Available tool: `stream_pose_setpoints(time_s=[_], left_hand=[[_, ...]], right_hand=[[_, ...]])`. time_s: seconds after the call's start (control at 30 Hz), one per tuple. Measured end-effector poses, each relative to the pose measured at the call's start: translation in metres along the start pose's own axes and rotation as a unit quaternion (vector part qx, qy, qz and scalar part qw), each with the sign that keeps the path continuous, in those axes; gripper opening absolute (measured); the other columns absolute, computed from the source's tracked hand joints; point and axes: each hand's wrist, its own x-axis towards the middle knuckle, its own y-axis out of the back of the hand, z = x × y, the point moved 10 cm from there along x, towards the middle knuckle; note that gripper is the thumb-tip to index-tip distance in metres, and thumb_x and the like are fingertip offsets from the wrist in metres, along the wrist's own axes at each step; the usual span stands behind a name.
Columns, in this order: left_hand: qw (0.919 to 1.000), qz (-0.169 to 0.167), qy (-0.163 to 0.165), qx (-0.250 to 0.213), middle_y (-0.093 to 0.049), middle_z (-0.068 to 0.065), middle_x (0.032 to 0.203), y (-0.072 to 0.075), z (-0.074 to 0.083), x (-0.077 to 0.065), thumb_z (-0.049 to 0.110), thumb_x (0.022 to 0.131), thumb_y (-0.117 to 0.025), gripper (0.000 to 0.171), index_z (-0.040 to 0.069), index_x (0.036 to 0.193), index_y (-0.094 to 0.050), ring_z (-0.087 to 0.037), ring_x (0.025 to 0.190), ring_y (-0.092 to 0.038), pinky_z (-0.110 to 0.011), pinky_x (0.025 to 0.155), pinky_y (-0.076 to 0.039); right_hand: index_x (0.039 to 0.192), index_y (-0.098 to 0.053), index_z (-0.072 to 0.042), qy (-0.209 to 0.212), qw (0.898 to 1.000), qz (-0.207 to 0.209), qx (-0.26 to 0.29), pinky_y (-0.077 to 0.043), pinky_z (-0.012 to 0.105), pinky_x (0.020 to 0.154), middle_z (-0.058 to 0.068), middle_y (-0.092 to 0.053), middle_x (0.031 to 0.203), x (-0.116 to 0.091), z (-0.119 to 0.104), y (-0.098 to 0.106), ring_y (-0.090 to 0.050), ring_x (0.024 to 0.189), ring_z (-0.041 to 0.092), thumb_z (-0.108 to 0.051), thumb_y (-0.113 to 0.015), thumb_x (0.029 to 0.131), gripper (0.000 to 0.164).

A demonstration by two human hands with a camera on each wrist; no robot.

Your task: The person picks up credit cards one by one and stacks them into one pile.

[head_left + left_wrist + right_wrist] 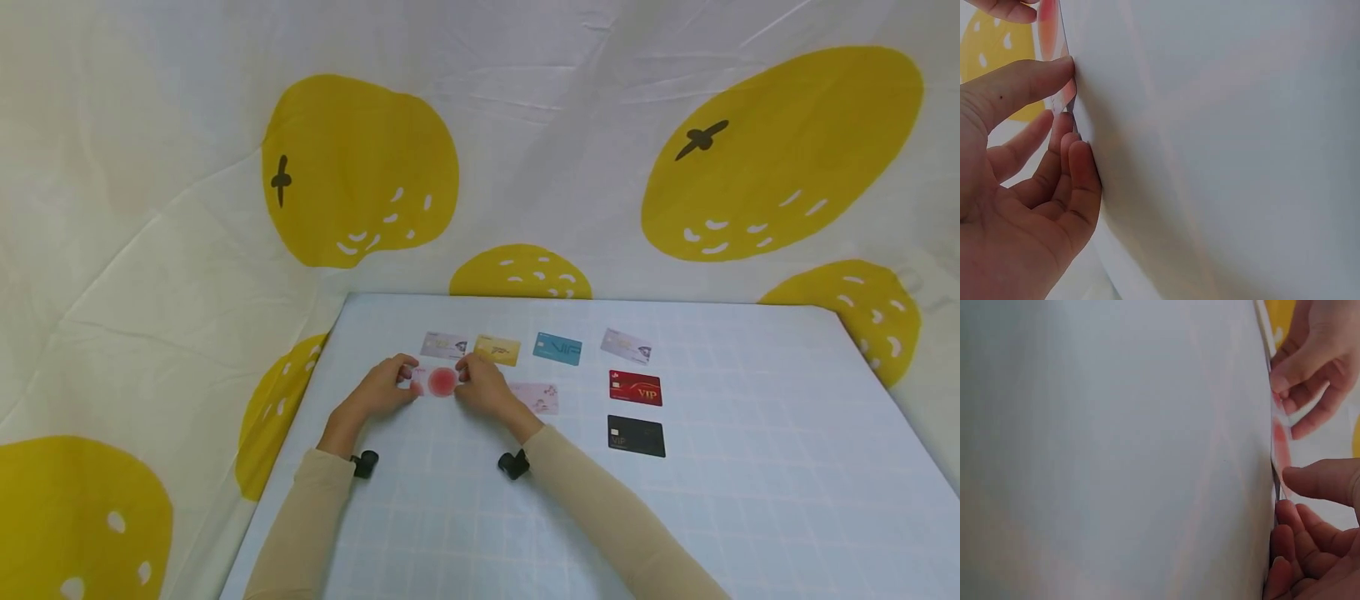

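A pale pink card with a large red circle (442,382) lies low at the table surface between the two hands. My left hand (384,388) pinches its left end, thumb toward me and fingers at the far side. At the opposite end, my right hand (486,387) grips the card between thumb and curled fingers. From the left wrist, the card (1049,28) shows nearly edge-on past the thumb. The right wrist view has the same card (1280,445) stretching between both hands. A pink floral card (546,398) is partly hidden behind the right hand and wrist.
Behind the hands lie a pale lilac card (442,343), a gold card (498,350), a teal VIP card (557,348) and a silver card (624,345). Farther right are a red VIP card (635,388) and a black VIP card (636,436). A fruit-print cloth (547,175) hangs behind the table.
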Motion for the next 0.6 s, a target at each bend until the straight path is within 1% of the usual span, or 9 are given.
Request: stream_pose_setpoints(time_s=[0.1, 0.33, 0.6], left_hand=[[1.0, 0.003, 0.007, -0.004, -0.061, -0.012, 0.109, -0.0016, -0.001, 0.0001, 0.011, 0.089, -0.076, 0.048, 0.002, 0.132, -0.056, -0.03, 0.102, -0.055, -0.047, 0.094, -0.046], [0.9998, 0.01, 0.014, -0.003, -0.062, -0.013, 0.111, -0.0024, -0.0058, 0.0002, 0.013, 0.09, -0.075, 0.05, 0.002, 0.134, -0.055, -0.03, 0.103, -0.056, -0.048, 0.095, -0.047], [0.9992, 0.02, 0.017, -0.029, -0.063, -0.014, 0.115, 0.0001, -0.005, -0.0036, 0.019, 0.092, -0.073, 0.051, -0.001, 0.135, -0.055, -0.03, 0.107, -0.058, -0.048, 0.097, -0.046]], right_hand=[[0.123, -0.058, -0.003, -0.004, 1.0, 0.003, 0.011, -0.05, 0.036, 0.087, 0.006, -0.06, 0.104, -0.001, 0.0016, 0.0003, -0.055, 0.094, 0.021, -0.006, -0.068, 0.092, 0.033], [0.124, -0.06, -0.003, -0.003, 1.0, 0.006, 0.011, -0.05, 0.034, 0.085, 0.005, -0.061, 0.103, -0.0012, 0.0012, 0.0004, -0.055, 0.092, 0.02, -0.008, -0.068, 0.094, 0.032], [0.126, -0.059, 0.0, -0.005, 1.0, 0.006, 0.02, -0.05, 0.036, 0.087, 0.006, -0.061, 0.103, -0.001, 0.0008, 0.0014, -0.055, 0.094, 0.022, -0.011, -0.068, 0.094, 0.034]])
